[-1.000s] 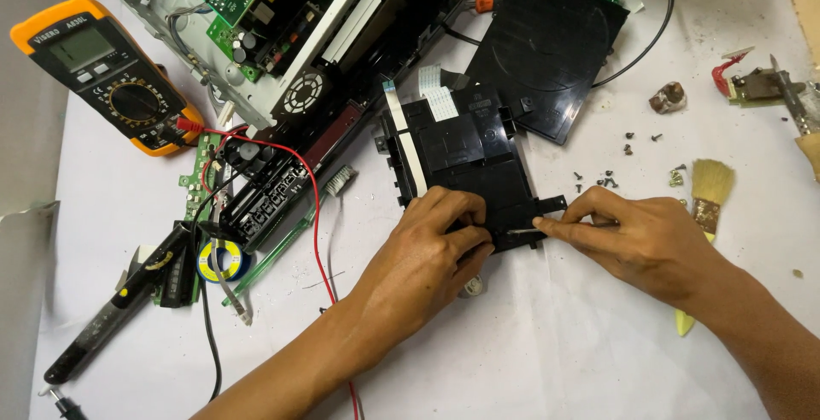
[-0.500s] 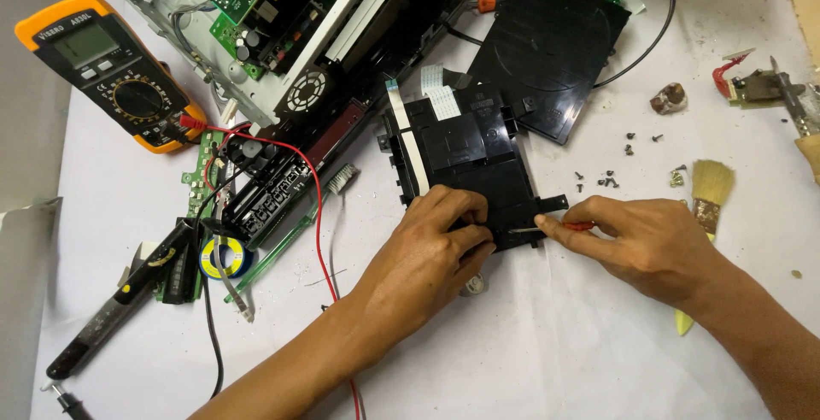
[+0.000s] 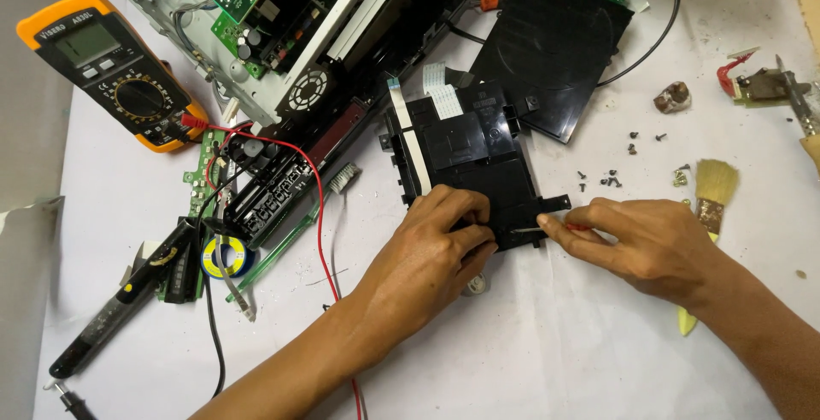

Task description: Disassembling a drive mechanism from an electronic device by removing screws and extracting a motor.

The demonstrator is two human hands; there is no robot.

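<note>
Head view: left hand (image 3: 431, 245) is pressing its fingers onto the near edge of the black drive module (image 3: 470, 159) at table centre, while right hand (image 3: 649, 240) is pinching a small screwdriver (image 3: 547, 228) against it. Loose screws (image 3: 611, 181) are already lying to the right; the casing is not yet opened.
</note>
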